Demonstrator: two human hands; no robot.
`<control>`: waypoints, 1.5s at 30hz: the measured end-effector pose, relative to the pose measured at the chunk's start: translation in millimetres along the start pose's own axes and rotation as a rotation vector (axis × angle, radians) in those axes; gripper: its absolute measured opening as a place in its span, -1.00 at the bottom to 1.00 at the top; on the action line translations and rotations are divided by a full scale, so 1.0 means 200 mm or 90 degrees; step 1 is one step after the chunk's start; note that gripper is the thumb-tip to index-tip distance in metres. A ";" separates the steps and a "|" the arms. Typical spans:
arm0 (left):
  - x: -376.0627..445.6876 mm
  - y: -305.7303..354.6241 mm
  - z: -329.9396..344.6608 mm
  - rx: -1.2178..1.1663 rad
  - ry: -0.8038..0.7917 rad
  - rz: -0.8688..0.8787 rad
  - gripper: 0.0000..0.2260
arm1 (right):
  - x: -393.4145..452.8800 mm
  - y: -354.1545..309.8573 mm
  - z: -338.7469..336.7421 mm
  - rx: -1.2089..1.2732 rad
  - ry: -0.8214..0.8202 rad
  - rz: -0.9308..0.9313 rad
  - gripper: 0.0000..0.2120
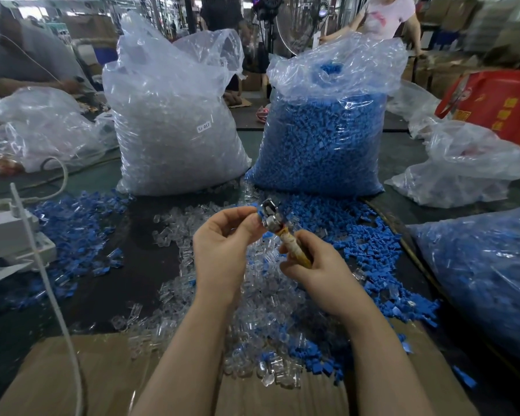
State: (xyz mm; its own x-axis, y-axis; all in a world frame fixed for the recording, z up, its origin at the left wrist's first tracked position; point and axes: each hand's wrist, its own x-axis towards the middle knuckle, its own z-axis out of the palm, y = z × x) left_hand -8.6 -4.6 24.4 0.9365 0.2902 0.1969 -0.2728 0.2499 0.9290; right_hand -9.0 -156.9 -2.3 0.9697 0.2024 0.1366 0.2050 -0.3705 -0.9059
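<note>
My right hand [314,264] grips the tape-wrapped yellowish handle of a small tool [293,246] whose metal head [269,213] points up and to the left. My left hand [225,238] pinches a small blue plastic part [254,207] against that metal head with thumb and fingertips. Under both hands lies a heap of clear plastic parts [267,310], and loose blue parts [357,235] spread to the right of it. Another scatter of blue parts [72,235] lies to the left.
Two big plastic sacks stand behind the heaps: one of clear parts [174,130], one of blue parts [321,136]. A third sack of blue parts [487,280] lies at right. Cardboard [72,376] covers the near edge. A white device [9,235] and cable sit left. People work beyond.
</note>
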 end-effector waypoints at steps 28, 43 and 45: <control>0.07 0.07 -0.19 0.174 0.042 0.028 -0.87 | -0.02 -0.01 0.02 -0.107 0.057 0.002 -0.87; 0.15 0.00 -0.71 0.839 0.351 -0.100 -0.80 | 0.00 0.07 -0.06 -0.336 0.305 0.252 -0.90; 0.15 0.00 -0.71 0.858 0.328 -0.117 -0.78 | -0.01 0.07 -0.07 -0.371 0.307 0.299 -0.89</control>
State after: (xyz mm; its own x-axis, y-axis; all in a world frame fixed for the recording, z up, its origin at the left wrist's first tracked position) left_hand -11.1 135.3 -14.1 0.6743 0.7154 0.1831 0.5208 -0.6365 0.5688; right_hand -5.5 -175.3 -10.2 0.8940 -0.4418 0.0748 -0.3208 -0.7477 -0.5814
